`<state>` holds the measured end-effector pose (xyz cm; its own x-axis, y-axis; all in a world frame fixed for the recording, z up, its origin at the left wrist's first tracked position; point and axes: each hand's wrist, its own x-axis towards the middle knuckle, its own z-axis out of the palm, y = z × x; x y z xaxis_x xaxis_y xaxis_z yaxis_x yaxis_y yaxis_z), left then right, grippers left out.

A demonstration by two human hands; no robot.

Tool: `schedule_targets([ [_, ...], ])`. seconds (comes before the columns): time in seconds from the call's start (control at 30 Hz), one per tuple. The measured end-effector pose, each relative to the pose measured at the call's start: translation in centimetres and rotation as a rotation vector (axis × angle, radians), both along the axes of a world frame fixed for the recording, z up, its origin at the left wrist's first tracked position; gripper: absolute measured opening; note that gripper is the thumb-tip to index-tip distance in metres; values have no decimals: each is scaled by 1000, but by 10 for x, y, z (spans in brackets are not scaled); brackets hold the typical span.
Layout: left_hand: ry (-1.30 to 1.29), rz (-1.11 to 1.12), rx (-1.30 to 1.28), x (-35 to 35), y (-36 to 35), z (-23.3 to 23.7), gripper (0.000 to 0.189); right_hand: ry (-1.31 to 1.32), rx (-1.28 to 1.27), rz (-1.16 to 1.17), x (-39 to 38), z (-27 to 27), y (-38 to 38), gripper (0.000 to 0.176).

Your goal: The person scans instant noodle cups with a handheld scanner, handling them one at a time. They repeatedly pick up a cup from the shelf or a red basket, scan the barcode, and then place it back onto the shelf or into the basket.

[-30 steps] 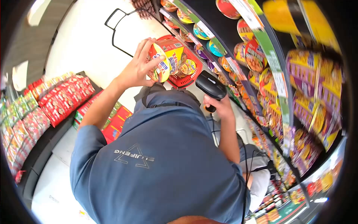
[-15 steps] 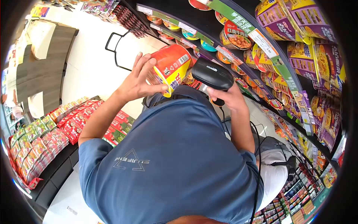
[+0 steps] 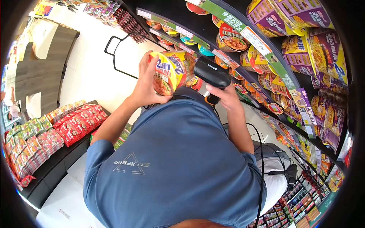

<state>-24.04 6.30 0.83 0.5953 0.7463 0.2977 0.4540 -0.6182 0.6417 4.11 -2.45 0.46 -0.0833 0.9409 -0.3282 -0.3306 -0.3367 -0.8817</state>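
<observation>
My left hand (image 3: 146,81) grips an instant noodle cup (image 3: 178,68) by its lid end. The printed round lid with its yellow rim is turned toward the left, and the cup lies tilted on its side in the air in front of my waist. In my right hand (image 3: 227,99) is a black barcode scanner (image 3: 212,73), its handle wrapped by my fingers. The scanner's head points left at the cup's side, close to it. A cable hangs from the scanner's handle.
Shelves of noodle cups (image 3: 232,39) and purple noodle packs (image 3: 325,55) rise on my right, edged with a green price strip (image 3: 247,32). Red snack packets (image 3: 80,123) are stacked on a low stand at left. A black metal frame (image 3: 114,57) stands on the floor ahead.
My left hand has turned the noodle cup, so its lid now shows instead of the red surface with the barcode. The scanner has shifted slightly left.
</observation>
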Motion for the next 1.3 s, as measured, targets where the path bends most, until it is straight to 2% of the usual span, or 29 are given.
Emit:
schedule_targets([
  [0.03,-4,-3,4,6,-2,0,124,-4,4,-3,0,-9,-1,51],
  [0.1,-144,21,-390,19,-6,0,127,99,138,-58,-4,-19,-1,53],
  [0.13,-147,17,-385,25,-7,0,127,100,114,-46,-3,-21,-3,53],
  [0.23,-397,2,-655,42,-7,1,127,179,31,-45,20,-40,-9,51],
  [0.27,-627,-42,-822,47,-7,8,107,192,113,-80,24,-39,-9,44],
  [0.3,-623,-50,-821,46,-3,4,107,192,117,-88,29,-36,-12,44],
  [0.37,-588,-86,-1301,35,9,-13,84,344,117,-6,40,-29,-18,37],
  [0.4,-630,-145,-1415,33,7,-21,70,366,135,-3,41,-31,-21,33],
  [0.43,-621,-154,-1417,34,4,-27,70,366,139,-13,42,-35,-22,33],
  [0.5,-597,-218,-1595,37,-2,-36,92,412,122,-26,45,-45,-26,34],
  [0.53,-664,-267,-1664,39,-2,-40,92,425,97,-39,46,-50,-26,35],
  [0.67,-712,-340,-1707,49,4,-43,86,459,99,-74,50,-57,-28,35],
  [0.73,-698,-109,-1695,56,7,-36,79,449,89,-74,53,-60,-30,33],
  [0.83,-799,-89,-1589,70,22,-37,67,356,171,-153,53,-65,-27,33],
  [0.87,-763,-17,-1498,77,28,-30,64,338,182,-119,59,-67,-28,35],
  [0.97,-756,-10,-1353,94,51,-25,64,285,182,-121,61,-60,-35,40],
  [1.17,-703,105,-1303,123,98,-29,64,244,176,-115,55,-62,-45,46],
  [1.3,-781,201,-1301,151,118,-30,67,247,140,-150,47,-61,-51,42],
])
